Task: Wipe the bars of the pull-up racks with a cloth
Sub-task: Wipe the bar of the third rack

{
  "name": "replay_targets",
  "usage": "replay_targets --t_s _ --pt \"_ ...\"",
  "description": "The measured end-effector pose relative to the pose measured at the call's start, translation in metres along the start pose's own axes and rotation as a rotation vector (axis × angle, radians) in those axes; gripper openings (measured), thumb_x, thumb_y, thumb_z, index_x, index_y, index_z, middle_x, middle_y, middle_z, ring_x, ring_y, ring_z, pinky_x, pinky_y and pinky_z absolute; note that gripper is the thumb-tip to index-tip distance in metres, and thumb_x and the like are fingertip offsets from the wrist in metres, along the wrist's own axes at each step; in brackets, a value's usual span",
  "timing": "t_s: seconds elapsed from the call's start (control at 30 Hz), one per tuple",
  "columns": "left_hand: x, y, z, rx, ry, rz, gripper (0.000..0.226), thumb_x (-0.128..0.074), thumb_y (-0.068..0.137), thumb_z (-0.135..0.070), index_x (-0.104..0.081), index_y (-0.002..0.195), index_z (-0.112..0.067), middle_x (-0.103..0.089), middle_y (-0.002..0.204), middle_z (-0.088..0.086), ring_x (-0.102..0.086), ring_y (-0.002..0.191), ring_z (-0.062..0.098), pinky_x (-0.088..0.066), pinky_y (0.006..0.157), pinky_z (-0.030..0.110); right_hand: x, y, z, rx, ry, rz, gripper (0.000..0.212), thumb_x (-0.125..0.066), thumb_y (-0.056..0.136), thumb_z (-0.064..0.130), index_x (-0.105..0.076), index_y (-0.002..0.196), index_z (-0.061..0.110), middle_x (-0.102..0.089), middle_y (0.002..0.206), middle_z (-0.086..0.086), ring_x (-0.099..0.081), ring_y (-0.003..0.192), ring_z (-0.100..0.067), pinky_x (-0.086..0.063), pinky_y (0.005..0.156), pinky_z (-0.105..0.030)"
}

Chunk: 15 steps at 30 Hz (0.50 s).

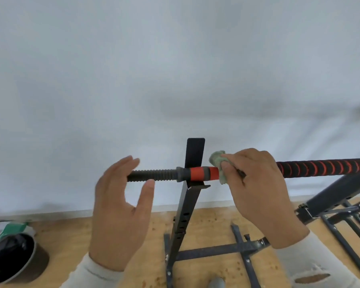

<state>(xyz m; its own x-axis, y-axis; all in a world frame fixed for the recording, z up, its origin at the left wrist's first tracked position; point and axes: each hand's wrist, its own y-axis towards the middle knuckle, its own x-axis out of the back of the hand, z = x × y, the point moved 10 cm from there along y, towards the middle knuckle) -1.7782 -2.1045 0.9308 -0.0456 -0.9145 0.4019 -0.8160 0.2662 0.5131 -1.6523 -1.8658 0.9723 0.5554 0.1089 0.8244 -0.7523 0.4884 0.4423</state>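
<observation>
A horizontal bar (197,173) lies across a black rack upright (187,204). It has a threaded dark left end, an orange collar and a black-and-red wrapped grip (324,169) on the right. My right hand (260,190) grips a pale green cloth (217,161) wrapped over the bar just right of the orange collar. My left hand (121,206) hovers around the threaded end with fingers straight and thumb apart, not closed on the bar.
A white wall stands close behind the rack. The rack's black base bars (220,251) spread over the wooden floor. More black frame tubes (339,206) lie at the right. A dark round container (15,258) and a white-green bag sit at the lower left.
</observation>
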Motion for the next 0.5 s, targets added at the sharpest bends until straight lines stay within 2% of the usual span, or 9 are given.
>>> replay_targets --t_s 0.1,0.2,0.27,0.3,0.43,0.5 --pt "0.018 -0.006 0.052 0.435 -0.118 -0.117 0.058 -0.065 0.084 -0.050 -0.046 0.136 -0.031 -0.044 0.136 -0.014 -0.051 0.122 0.013 -0.046 0.102 0.037 -0.004 0.008 0.005 -0.029 0.019 0.004 0.035 -0.043 0.100 0.041 -0.075 0.105 0.026 -0.058 0.091 0.005 -0.052 0.090 -0.017 -0.046 0.079 -0.033" --pt "-0.001 -0.016 0.085 0.767 -0.282 -0.026 0.064 -0.068 0.085 -0.054 -0.042 0.139 -0.032 -0.052 0.137 -0.011 -0.058 0.117 0.012 -0.047 0.092 0.035 -0.015 0.014 0.023 0.040 0.018 0.033 0.029 -0.047 0.100 0.036 -0.072 0.097 0.024 -0.054 0.088 0.004 -0.053 0.079 -0.016 -0.047 0.067 -0.031" --pt "-0.017 -0.015 0.093 0.850 -0.453 0.025 0.057 -0.067 0.087 -0.054 -0.050 0.132 -0.025 -0.065 0.123 -0.007 -0.068 0.106 0.012 -0.053 0.086 0.033 -0.019 0.021 0.027 0.082 -0.060 0.033 0.026 -0.049 0.099 0.033 -0.071 0.094 0.021 -0.053 0.084 0.004 -0.052 0.074 -0.017 -0.039 0.061 -0.025" --pt "-0.023 -0.013 0.095 0.867 -0.506 0.043 0.051 -0.066 0.088 -0.052 -0.055 0.128 -0.020 -0.070 0.115 -0.004 -0.072 0.099 0.012 -0.056 0.083 0.033 -0.021 0.024 0.025 0.085 -0.095 0.040 0.024 -0.051 0.099 0.031 -0.072 0.094 0.020 -0.055 0.084 0.003 -0.052 0.074 -0.018 -0.039 0.061 -0.027" --pt "-0.032 -0.007 0.102 0.856 -0.584 0.025 0.032 -0.067 0.094 -0.033 -0.064 0.117 -0.011 -0.077 0.100 0.007 -0.075 0.085 0.014 -0.057 0.077 0.032 -0.025 0.028 0.016 0.106 -0.205 0.099 0.031 -0.048 0.100 0.030 -0.070 0.083 0.017 -0.057 0.074 0.002 -0.053 0.070 -0.022 -0.050 0.061 -0.037" --pt "-0.033 -0.007 0.103 0.839 -0.618 -0.001 0.027 -0.066 0.095 -0.027 -0.064 0.114 -0.008 -0.077 0.098 0.009 -0.076 0.087 0.016 -0.057 0.078 0.033 -0.025 0.026 0.035 0.202 -0.272 0.089 0.021 -0.062 0.092 0.024 -0.068 0.074 0.016 -0.056 0.066 0.000 -0.053 0.060 -0.023 -0.050 0.054 -0.035"
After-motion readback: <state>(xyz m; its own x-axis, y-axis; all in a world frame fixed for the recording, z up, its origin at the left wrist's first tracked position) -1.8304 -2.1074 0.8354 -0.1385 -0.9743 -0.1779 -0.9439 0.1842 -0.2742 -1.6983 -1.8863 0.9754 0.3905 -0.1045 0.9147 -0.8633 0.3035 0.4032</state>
